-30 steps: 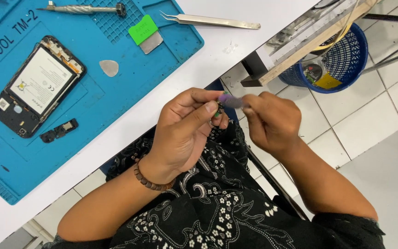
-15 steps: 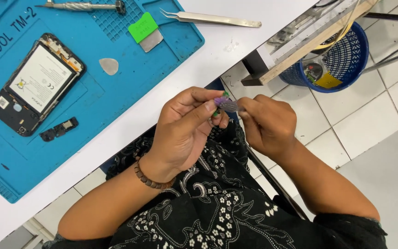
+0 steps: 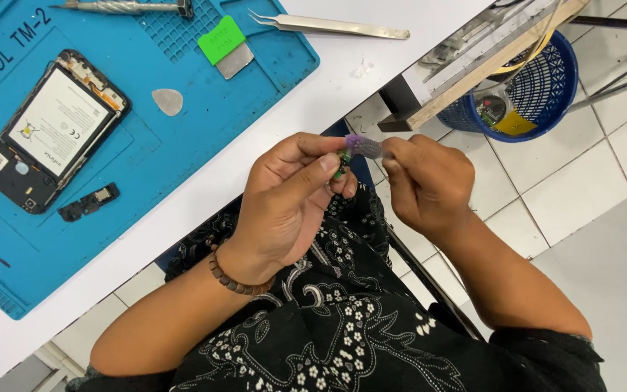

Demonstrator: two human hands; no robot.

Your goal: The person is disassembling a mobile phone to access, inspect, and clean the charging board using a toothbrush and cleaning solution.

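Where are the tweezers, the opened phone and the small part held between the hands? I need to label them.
tweezers (image 3: 328, 25): head view, middle of the metal arms.
opened phone (image 3: 51, 131): head view, on its battery.
small part (image 3: 343, 160): head view, green tip between fingertips.

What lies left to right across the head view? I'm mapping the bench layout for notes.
Opened phone → small black part → grey pick → green scraper → left hand → tweezers → right hand → blue basket.
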